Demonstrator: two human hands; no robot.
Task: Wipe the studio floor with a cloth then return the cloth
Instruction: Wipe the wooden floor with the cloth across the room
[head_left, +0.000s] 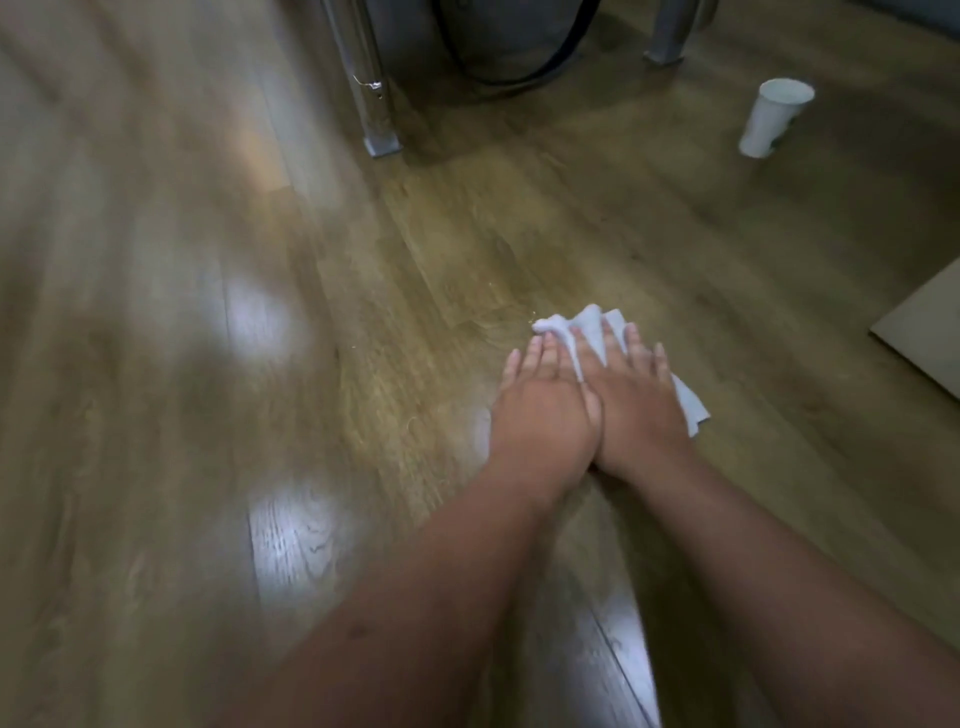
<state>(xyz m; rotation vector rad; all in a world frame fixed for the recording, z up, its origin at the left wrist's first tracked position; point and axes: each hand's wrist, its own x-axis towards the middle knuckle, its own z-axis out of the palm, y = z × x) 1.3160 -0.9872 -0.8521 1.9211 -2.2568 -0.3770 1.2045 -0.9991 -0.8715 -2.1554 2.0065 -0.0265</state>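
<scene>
The left hand and the right hand lie side by side, touching each other along the inner edges, both palms down on a white cloth. The grip of each hand is open: the fingers are straight and a little spread, and they press flat on the cloth without curling around it. The little finger side of the left hand seems to reach past the cloth edge onto the floor. Both forearms are bare and stretch forward from the bottom of the view.

The cloth is crumpled under the hands. A bunched part shows in front of the fingertips, and a flat corner comes out at the right side of the right hand. It lies on the wooden floor, which has pale shiny patches of reflected light at the left, where the view is blurred.

Farther away, a metal leg stands on the floor. At the upper right, well apart from the hands, a white paper cup stands on the floor. At the right edge a flat piece of cardboard lies on the floor.
</scene>
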